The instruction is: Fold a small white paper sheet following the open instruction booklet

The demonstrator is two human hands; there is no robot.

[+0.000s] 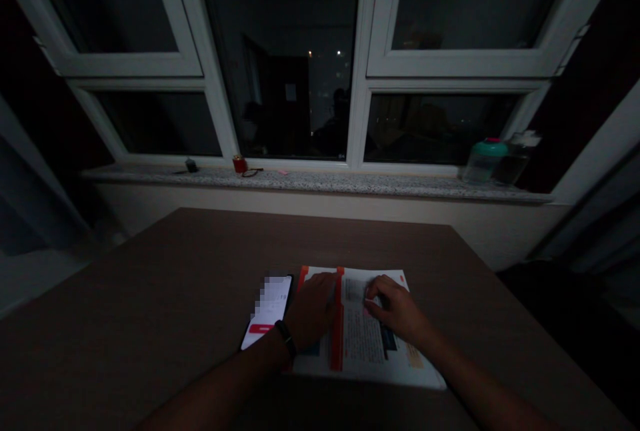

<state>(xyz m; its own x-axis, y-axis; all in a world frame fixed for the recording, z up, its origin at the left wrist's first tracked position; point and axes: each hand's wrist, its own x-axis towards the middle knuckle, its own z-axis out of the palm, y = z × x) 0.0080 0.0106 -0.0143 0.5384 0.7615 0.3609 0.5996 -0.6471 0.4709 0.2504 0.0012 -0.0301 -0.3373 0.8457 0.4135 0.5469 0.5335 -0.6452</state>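
An open book (365, 357) with printed text and orange-red strips lies on the table before me. My left hand (313, 307), with a dark band on its wrist, rests flat over the left page near the fold, fingers stretched out. Over the upper right page, my right hand (393, 304) is curled with thumb and fingertips close together; whatever they may hold is too dark and small to name. Just left of the book lies a phone (267, 307) with a lit screen, part of it blurred out.
The brown table (200, 264) reaches toward a speckled stone windowsill (320, 182). On the sill stand a small red jar (239, 164), a small dark bottle (191, 165), a teal-lidded container (484, 161) and a pump bottle (517, 161). The room is dim.
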